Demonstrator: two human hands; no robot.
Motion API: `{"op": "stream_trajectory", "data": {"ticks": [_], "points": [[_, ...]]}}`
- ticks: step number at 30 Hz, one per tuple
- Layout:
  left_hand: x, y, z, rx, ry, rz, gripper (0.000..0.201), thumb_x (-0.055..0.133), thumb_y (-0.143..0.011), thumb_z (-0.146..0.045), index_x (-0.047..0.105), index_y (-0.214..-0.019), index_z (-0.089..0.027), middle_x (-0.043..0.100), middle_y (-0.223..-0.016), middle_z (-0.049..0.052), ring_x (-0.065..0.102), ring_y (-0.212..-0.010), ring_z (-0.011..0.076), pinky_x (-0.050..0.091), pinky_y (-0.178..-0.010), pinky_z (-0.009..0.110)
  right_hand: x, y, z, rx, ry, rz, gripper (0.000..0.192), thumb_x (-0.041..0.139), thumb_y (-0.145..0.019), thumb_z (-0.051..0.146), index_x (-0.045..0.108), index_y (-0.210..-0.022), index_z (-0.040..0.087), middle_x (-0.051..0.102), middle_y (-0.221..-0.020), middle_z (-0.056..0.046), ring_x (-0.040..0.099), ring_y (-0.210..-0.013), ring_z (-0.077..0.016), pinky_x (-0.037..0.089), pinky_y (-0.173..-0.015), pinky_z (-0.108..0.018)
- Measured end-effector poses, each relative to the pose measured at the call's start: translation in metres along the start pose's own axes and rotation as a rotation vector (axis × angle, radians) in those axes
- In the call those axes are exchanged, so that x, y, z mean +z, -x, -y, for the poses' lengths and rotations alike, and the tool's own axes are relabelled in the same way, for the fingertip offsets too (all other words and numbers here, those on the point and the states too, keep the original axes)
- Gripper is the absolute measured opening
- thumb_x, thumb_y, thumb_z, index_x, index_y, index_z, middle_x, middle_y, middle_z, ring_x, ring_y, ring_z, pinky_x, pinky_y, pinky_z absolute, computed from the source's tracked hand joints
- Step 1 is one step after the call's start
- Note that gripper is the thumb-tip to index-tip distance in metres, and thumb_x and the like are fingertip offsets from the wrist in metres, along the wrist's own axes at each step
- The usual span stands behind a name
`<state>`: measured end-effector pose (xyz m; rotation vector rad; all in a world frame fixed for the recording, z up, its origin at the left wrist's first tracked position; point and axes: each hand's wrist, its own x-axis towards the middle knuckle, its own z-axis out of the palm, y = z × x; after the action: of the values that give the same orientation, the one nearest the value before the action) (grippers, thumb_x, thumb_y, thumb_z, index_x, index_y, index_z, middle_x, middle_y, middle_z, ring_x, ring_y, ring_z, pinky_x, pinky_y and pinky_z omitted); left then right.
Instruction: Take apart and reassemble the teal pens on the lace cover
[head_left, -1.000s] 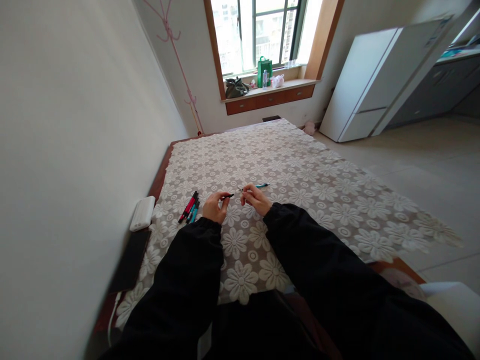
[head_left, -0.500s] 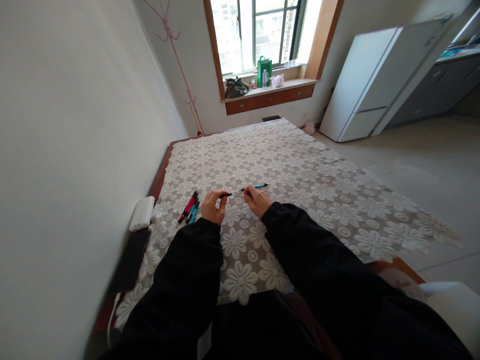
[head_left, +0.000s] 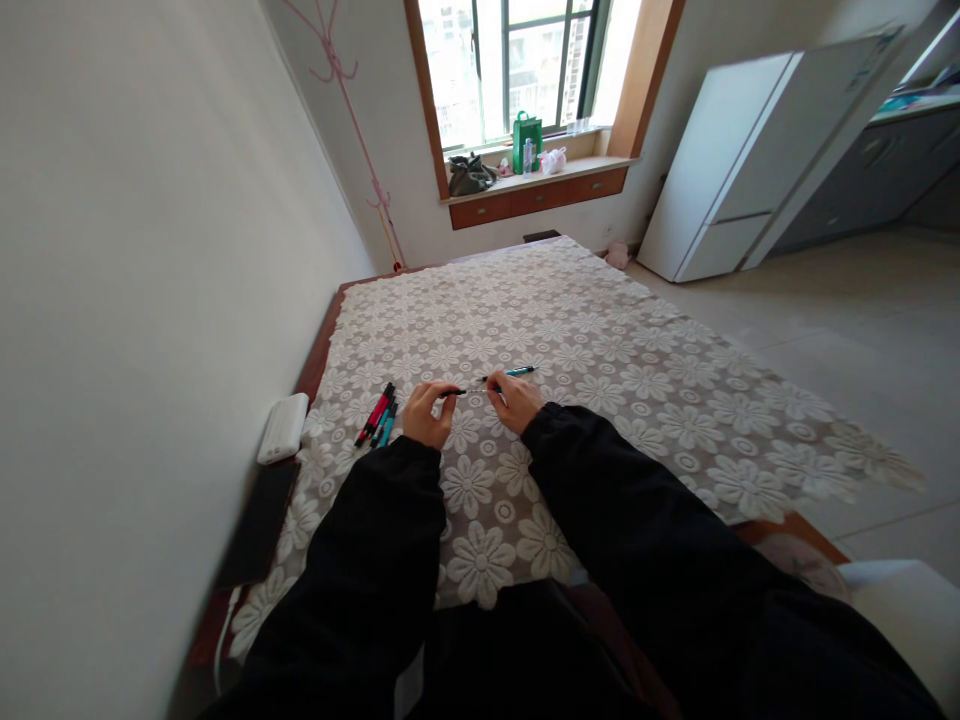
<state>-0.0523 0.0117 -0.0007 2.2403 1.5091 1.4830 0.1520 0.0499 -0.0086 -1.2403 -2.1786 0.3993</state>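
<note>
Between my two hands, just above the lace cloth [head_left: 600, 340] on the worktop, I see a teal pen [head_left: 511, 374] and its black cap [head_left: 453, 392]. My right hand [head_left: 516, 402] pinches the pen's near end; my left hand [head_left: 427, 413] pinches the cap, tips nearly meeting. Spare pens [head_left: 379, 415] lie just left of my left hand, with a white box [head_left: 283, 427] beyond.

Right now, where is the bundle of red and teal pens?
In the head view, the bundle of red and teal pens lies on the floral lace tablecloth, just left of the left hand.
</note>
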Motion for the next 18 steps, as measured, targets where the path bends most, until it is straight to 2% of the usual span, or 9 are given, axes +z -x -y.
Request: {"op": "stream_trajectory", "data": {"ticks": [10,18], "points": [[0.0015,0.0004,0.0015,-0.017,-0.031,0.057,0.013,0.06,-0.088,-0.02,0.07,-0.096,-0.024,0.07,-0.097,0.005,0.064,-0.096,0.0208,0.053,-0.089,0.037,0.002,-0.0004,-0.002,-0.019,0.019,0.016,0.01,0.05,-0.092,0.023,0.056,-0.099,0.02,0.065,-0.084,-0.006,0.059,-0.079,-0.0207,0.037,-0.072,-0.028],[0.0052,0.0017,0.0062,0.014,-0.021,0.084,0.014,0.061,-0.087,-0.019,0.071,-0.096,-0.024,0.071,-0.095,0.004,0.065,-0.094,0.02,0.052,-0.088,0.036,0.0022,-0.0007,-0.0026,-0.052,0.08,0.055,0.01,0.05,-0.093,0.023,0.056,-0.1,0.02,0.066,-0.086,-0.007,0.061,-0.081,-0.0214,0.037,-0.073,-0.029]]}}
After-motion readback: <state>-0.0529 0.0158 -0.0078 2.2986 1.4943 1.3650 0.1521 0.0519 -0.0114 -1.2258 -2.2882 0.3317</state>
